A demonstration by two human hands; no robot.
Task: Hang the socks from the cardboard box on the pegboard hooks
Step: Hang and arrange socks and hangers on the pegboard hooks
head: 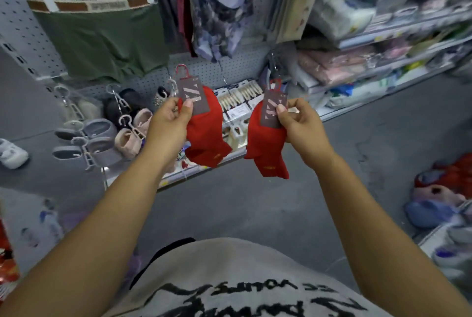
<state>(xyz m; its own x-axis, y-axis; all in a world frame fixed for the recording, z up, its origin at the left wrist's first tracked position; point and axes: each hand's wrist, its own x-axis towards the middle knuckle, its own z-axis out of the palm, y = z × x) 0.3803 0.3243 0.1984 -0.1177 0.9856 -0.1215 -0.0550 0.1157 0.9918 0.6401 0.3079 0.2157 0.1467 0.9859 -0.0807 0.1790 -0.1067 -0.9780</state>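
My left hand (pixel 167 125) pinches a pair of red socks (pixel 207 135) by its dark card label, which has a red hook on top. A second pair of red socks (pixel 268 145) with the same kind of label hangs from my right hand (pixel 300 123), pinched at the card. Both pairs dangle in front of the grey pegboard (pixel 224 66), below the hanging garments. A bare metal hook (pixel 273 61) sticks out of the pegboard just above the right pair. No cardboard box is in view.
Green shorts (pixel 102 38) and patterned garments (pixel 219 17) hang on the pegboard. Slippers on plastic hangers (pixel 102 135) hang at the lower left. Shelves of packed goods (pixel 370 43) run along the right. More slippers (pixel 439 196) lie on the grey floor at right.
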